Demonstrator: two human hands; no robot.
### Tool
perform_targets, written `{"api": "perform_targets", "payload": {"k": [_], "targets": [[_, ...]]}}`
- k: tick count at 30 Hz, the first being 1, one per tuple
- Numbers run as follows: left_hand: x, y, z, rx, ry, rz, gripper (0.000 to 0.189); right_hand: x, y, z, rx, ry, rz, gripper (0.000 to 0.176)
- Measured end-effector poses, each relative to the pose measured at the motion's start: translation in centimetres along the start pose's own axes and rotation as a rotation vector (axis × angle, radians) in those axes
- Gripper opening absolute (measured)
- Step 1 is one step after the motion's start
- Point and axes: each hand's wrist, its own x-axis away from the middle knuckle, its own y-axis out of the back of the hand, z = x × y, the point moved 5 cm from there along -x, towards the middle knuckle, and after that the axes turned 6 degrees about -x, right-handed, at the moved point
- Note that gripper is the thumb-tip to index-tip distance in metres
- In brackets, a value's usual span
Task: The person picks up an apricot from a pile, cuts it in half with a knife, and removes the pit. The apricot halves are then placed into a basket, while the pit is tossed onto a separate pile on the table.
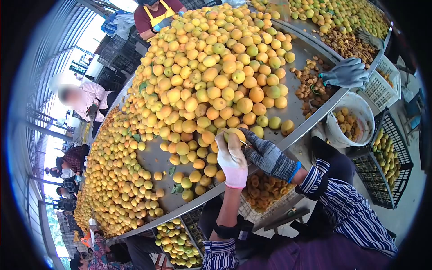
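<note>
Your left hand (232, 161) clasps an apricot (236, 132) at the tabletop's (150, 157) edge; your right hand (271, 158) is just beside it, its grip too obscured to tell.

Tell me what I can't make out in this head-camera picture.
All in the head view:
- Underside of the held fruit: hidden by the left hand.
- Whatever the right hand may grip: mostly covered by its own glove.
- Bottom of the white bucket: hidden by its contents.
- Hands of the distant people at far left: too small to tell.
</note>
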Motion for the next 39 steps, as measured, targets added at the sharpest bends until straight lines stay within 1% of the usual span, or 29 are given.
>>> {"api": "perform_targets", "payload": {"k": [1, 3, 4, 5, 7, 8, 11, 12, 14, 15, 16, 19, 20, 21, 22, 23, 24, 25, 26, 28, 29, 31, 32, 33, 35, 36, 38, 39], "targets": [[0.5, -0.2, 0.7, 0.004, 0.006, 0.003, 0.032, 0.0, -0.1, -0.3, 0.002, -0.007, -0.001, 0.056], [0.3, -0.2, 0.2, -0.026, 0.074, -0.011, 0.033, 0.1, -0.2, -0.6, -0.002, 0.040, -0.053, 0.054], [0.2, -0.1, -0.1, 0.023, 0.112, -0.004, 0.039, 0.2, -0.2, -0.6, -0.032, 0.014, -0.043, 0.054], [0.2, 0.1, -0.4, 0.026, 0.119, -0.001, 0.039, 0.2, -0.2, -0.9, -0.031, 0.006, -0.042, 0.054], [0.2, 0.1, -0.5, 0.001, 0.137, 0.035, 0.045, 0.3, -0.2, -1.4, 0.008, 0.028, -0.056, 0.055], [0.3, 0.0, -0.3, 0.016, 0.192, 0.029, 0.045, 0.4, -0.3, -1.7, -0.033, -0.061, -0.031, 0.058], [0.4, 0.2, -0.7, 0.037, 0.161, 0.045, 0.044, 0.5, -0.4, -1.2, -0.069, -0.018, -0.041, 0.054], [0.7, 0.0, -0.2, 0.087, 0.131, 0.017, 0.043, 0.5, -0.3, -1.1, -0.067, -0.020, -0.038, 0.054], [1.1, -0.2, 0.6, 0.110, 0.170, 0.032, 0.043, 0.5, -0.4, -1.4, -0.149, -0.139, -0.028, 0.053], [0.9, -0.2, 0.9, 0.134, 0.205, 0.048, 0.043, 0.4, -0.4, -1.5, -0.150, -0.139, -0.025, 0.053], [0.8, -0.2, 0.7, 0.116, 0.159, 0.074, 0.041, 0.4, -0.4, -1.6, -0.158, -0.121, -0.036, 0.052], [0.9, -0.4, 1.2, 0.134, 0.134, 0.095, 0.040, 0.6, -0.5, -1.4, -0.193, -0.089, -0.057, 0.050], [1.0, -0.5, 1.4, 0.134, 0.135, 0.096, 0.040, 0.6, -0.6, -1.7, -0.260, -0.146, -0.042, 0.049], [1.1, -0.7, 1.5, 0.202, 0.139, 0.099, 0.039, 0.6, -0.6, -1.9, -0.325, -0.203, -0.026, 0.049], [1.2, -0.9, 1.7, 0.271, 0.143, 0.101, 0.039, 0.5, -0.6, -2.3, -0.323, -0.203, -0.025, 0.049], [1.1, -1.2, 1.7, 0.272, 0.142, 0.101, 0.039, 0.3, -0.8, -2.7, -0.377, -0.229, -0.018, 0.050], [1.0, -1.4, 1.9, 0.301, 0.193, 0.015, 0.024, 0.2, -0.9, -2.9, -0.434, -0.255, -0.013, 0.052], [1.1, -1.3, 2.2, 0.329, 0.243, -0.067, 0.013, 0.2, -0.8, -3.1, -0.440, -0.253, -0.021, 0.052], [1.3, -1.1, 2.2, 0.327, 0.239, -0.051, 0.013, 0.3, -0.8, -3.1, -0.477, -0.276, -0.006, 0.050], [0.9, -0.9, 0.9, 0.090, 0.136, 0.035, 0.016, 0.6, -0.5, -1.7, -0.514, -0.301, 0.022, 0.046], [0.8, -1.3, 1.2, 0.094, 0.118, 0.045, 0.016, 0.4, -0.5, -2.0, -0.517, -0.286, 0.007, 0.046], [1.0, -2.5, 3.9, 0.788, 0.435, -0.054, 0.021, -0.1, -0.7, -2.9, -0.387, -0.106, -0.035, 0.043], [0.7, -1.3, 1.4, 0.268, 0.252, 0.001, 0.025, -0.2, -0.9, -3.0, -0.468, -0.136, -0.013, 0.041], [0.5, -1.4, 1.3, 0.270, 0.249, 0.005, 0.025, -0.1, -0.9, -2.9, -0.468, -0.134, -0.018, 0.041], [0.3, -1.6, 1.6, 0.364, 0.301, -0.013, 0.026, -0.1, -1.3, -2.9, -0.664, -0.223, -0.012, 0.040], [0.5, -1.4, 1.9, 0.362, 0.304, -0.016, 0.026, -0.2, -1.6, -3.2, -0.665, -0.225, -0.009, 0.040], [0.5, -1.4, 1.9, 0.220, 0.177, 0.049, 0.026, -0.5, -1.7, -3.5, -0.805, -0.214, -0.052, 0.039], [0.6, -1.4, 2.0, 0.224, 0.178, 0.048, 0.026, -0.5, -1.7, -3.3, -0.801, -0.215, -0.053, 0.039]]}}
